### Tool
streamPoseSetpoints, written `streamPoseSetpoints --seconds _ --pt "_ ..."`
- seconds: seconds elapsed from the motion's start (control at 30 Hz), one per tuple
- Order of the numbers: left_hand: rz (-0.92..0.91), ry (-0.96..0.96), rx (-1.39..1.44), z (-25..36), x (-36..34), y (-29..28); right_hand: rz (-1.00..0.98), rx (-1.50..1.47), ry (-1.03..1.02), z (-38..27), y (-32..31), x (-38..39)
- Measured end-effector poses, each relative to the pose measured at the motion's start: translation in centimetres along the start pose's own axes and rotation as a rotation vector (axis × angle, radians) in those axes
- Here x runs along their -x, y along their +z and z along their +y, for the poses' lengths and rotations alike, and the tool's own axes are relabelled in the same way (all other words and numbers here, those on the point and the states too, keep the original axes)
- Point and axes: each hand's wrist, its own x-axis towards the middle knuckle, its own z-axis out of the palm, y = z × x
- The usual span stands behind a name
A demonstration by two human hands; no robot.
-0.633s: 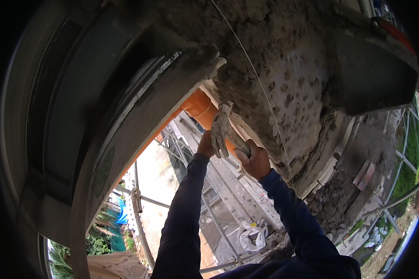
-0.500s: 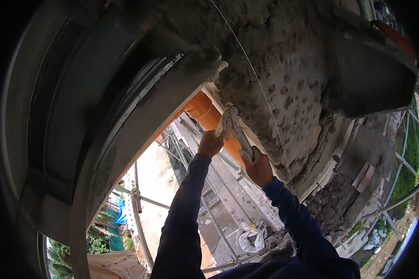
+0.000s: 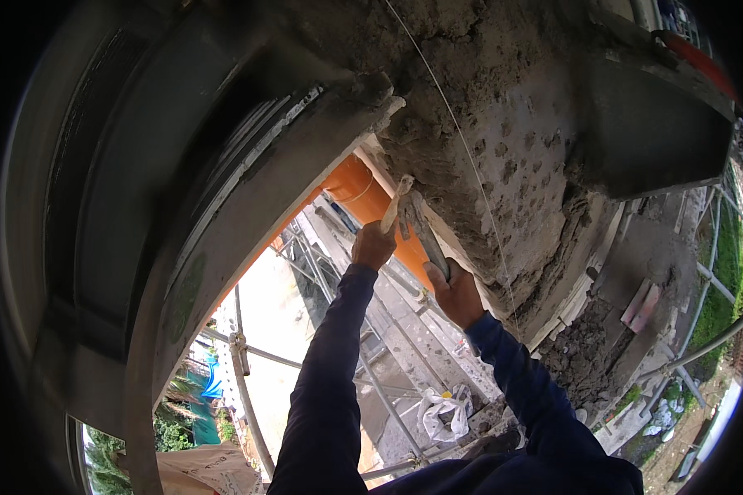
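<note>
My left hand (image 3: 373, 246) is closed around a narrow, pale tool (image 3: 397, 203) with a mortar-smeared tip; its exact kind does not show. My right hand (image 3: 456, 294) grips the lower end of a long, grey, mortar-coated tool (image 3: 428, 235), seen nearly edge-on and tilted up to the left. The upper ends of the two tools lie close together, beside the edge of a rough wall coated in wet mortar (image 3: 437, 177). A thin string (image 3: 470, 157) runs down across that wall.
Behind my hands stands an orange pipe (image 3: 359, 194). A dark window frame (image 3: 115, 206) fills the left. Scaffold tubes (image 3: 380, 412) and planks are below, with a white bag (image 3: 444, 414). Heaped mortar (image 3: 590, 355) lies at the right under a dark projecting block (image 3: 660, 132).
The upper ends of the tools, overlapping before, now show a small gap between them. My left hand has risen slightly; my right hand stays nearly in place.
</note>
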Motion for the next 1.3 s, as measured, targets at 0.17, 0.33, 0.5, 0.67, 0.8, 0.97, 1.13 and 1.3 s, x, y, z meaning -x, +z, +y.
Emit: streamPoseSetpoints --seconds 0.17,0.33,0.5,0.67,0.8,0.97,1.13,1.3 --pt "-0.030 0.076 0.351 -6.6 -0.5 1.3 -0.061 -0.232 -0.208 -9.9 -2.7 1.4" --pt "-0.010 0.147 0.069 -1.4 -0.8 -0.2 -0.006 -0.033 -0.364 -2.2 -0.7 -3.0" --pt "0.010 0.089 0.070 -1.3 -0.3 -0.3 -0.137 -0.007 0.096 -0.6 0.7 -0.5" --pt "0.088 0.143 0.246 -1.2 0.6 -0.9 -0.011 -0.295 -0.284 -9.1 -1.2 0.7" --pt "0.052 0.063 -0.047 -0.3 0.1 -0.5 0.032 -0.199 -0.494 -3.7 0.0 -2.6" --pt "0.133 0.069 0.045 -1.0 0.1 1.5 -0.121 -0.132 0.143 1.1 1.1 0.3" --pt "0.148 -0.054 0.417 -1.1 -0.6 7.1 -0.302 -0.113 0.353 -1.0 -7.7 8.6" --pt "0.256 -0.155 1.135 0.1 -0.2 13.1 -0.303 -0.141 0.495 -3.2 -17.0 18.6"
